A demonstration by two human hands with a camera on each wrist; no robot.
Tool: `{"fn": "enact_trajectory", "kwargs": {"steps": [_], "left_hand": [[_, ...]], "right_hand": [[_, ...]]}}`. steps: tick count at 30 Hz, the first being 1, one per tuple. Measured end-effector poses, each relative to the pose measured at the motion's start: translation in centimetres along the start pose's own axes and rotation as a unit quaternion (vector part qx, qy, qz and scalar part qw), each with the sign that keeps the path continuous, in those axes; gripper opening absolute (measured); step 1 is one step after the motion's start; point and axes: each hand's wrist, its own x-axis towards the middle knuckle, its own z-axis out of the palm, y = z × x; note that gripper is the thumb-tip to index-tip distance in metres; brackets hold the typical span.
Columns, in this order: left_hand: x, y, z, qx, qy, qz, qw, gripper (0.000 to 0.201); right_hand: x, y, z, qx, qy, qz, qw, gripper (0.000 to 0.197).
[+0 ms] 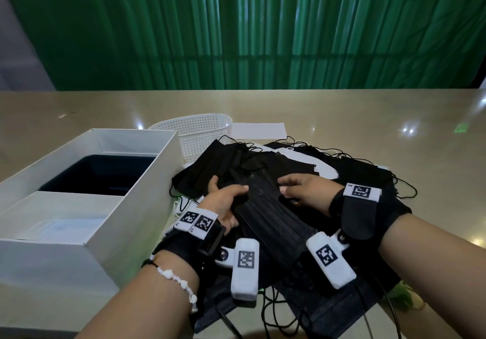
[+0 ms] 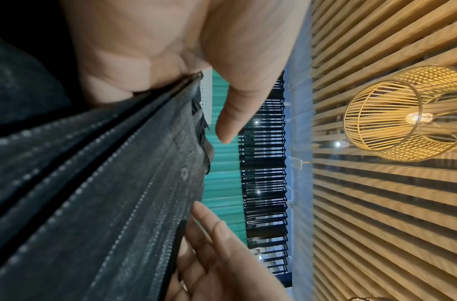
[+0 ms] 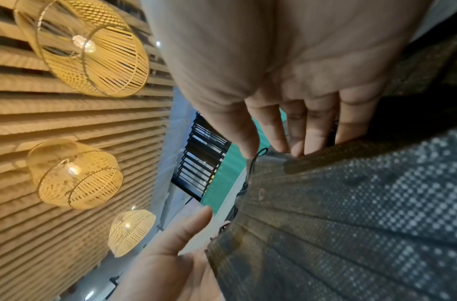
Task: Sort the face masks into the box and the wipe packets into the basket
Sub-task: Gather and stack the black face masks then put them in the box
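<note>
Both of my hands held one black face mask [image 1: 265, 207] by its ends, lifted a little above the heap. My left hand [image 1: 223, 204] gripped its left edge, thumb on top and fingers curled underneath; the left wrist view showed the pleated edge tucked into the crook of my thumb. My right hand [image 1: 305, 194] had its fingers bent down onto the right end, the fingertips [image 3: 297, 150] pressing the pleats, though I could not tell whether the thumb closed beneath.

Nearest me, more dark masks and loose ear loops spilled to the table [image 1: 394, 117] edge under my wrists. Just past my hands lay the pile of masks [image 1: 236, 165], mostly black with some white showing through, loops trailing to the right. I could not make out any wipe packets for certain.

To my left stood the white box [image 1: 147, 180], open, with a dark compartment farther off and a pale one nearer. Behind the pile, touching its far edge, sat the white mesh basket [image 1: 202, 130], and beyond it a white sheet [image 1: 259, 129].

I judged this to be the mask step, early on, with most of the pile unsorted. The next move called for carrying the mask left over the box wall and releasing it, keeping its loops from dragging neighbours along.
</note>
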Motion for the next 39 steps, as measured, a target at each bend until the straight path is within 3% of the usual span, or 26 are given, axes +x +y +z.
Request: {"fn": "enact_trajectory", "kwargs": {"steps": [3, 6, 8, 11, 14, 18, 21, 24, 28, 31, 34, 37, 39], "left_hand": [[-0.3, -0.2, 0.0, -0.018, -0.006, 0.011, 1.000, 0.080], [-0.5, 0.1, 0.1, -0.040, 0.000, 0.023, 0.999, 0.075], [-0.9, 0.3, 0.3, -0.050, -0.011, 0.034, 0.998, 0.078], [-1.3, 0.4, 0.3, -0.051, -0.025, 0.042, 0.998, 0.087], [-1.2, 0.3, -0.1, -0.037, -0.033, 0.055, 0.997, 0.091], [-1.1, 0.3, -1.0, -0.056, -0.068, 0.093, 0.992, 0.083], [-1.3, 0.3, -1.4, -0.052, -0.100, 0.100, 0.989, 0.082], [-1.4, 0.3, -1.6, -0.033, -0.092, 0.098, 0.990, 0.081], [-0.9, 0.2, -1.8, -0.014, -0.074, 0.078, 0.994, 0.078], [-0.2, 0.0, -2.1, 0.031, -0.055, 0.053, 0.997, 0.076], [0.3, -0.1, -2.3, 0.043, -0.027, 0.045, 0.998, 0.069], [0.7, -0.2, -2.6, 0.043, 0.008, 0.033, 0.999, 0.066], [0.9, -0.3, -2.8, 0.048, 0.022, 0.029, 0.998, 0.071]], "right_hand": [[-0.2, -0.3, 0.1, 0.012, -0.005, 0.009, 1.000, 0.036], [-0.1, -0.6, 0.0, -0.051, -0.007, 0.001, 0.999, 0.041], [0.0, -0.8, 0.2, -0.088, -0.018, -0.006, 0.996, 0.043], [-0.1, -1.1, 0.6, -0.084, -0.039, -0.025, 0.995, 0.031], [-0.3, -1.2, 1.1, -0.018, -0.037, -0.046, 0.998, 0.009], [-0.4, -1.7, 1.1, 0.195, -0.028, 0.044, 0.979, 0.029], [-0.2, -1.9, 0.6, 0.208, -0.057, 0.075, 0.974, 0.042], [-0.4, -2.0, 0.6, 0.173, -0.083, 0.028, 0.981, 0.033], [-0.1, -2.3, -0.4, 0.066, 0.015, -0.045, 0.997, 0.004], [-0.4, -2.9, -1.5, 0.000, 0.102, -0.090, 0.991, 0.003], [-0.1, -3.4, -3.2, -0.025, 0.176, -0.127, 0.976, 0.017], [-0.2, -4.2, -4.9, 0.013, 0.233, -0.149, 0.961, 0.030], [-0.6, -5.0, -5.8, 0.054, 0.258, -0.177, 0.948, 0.019]]}}
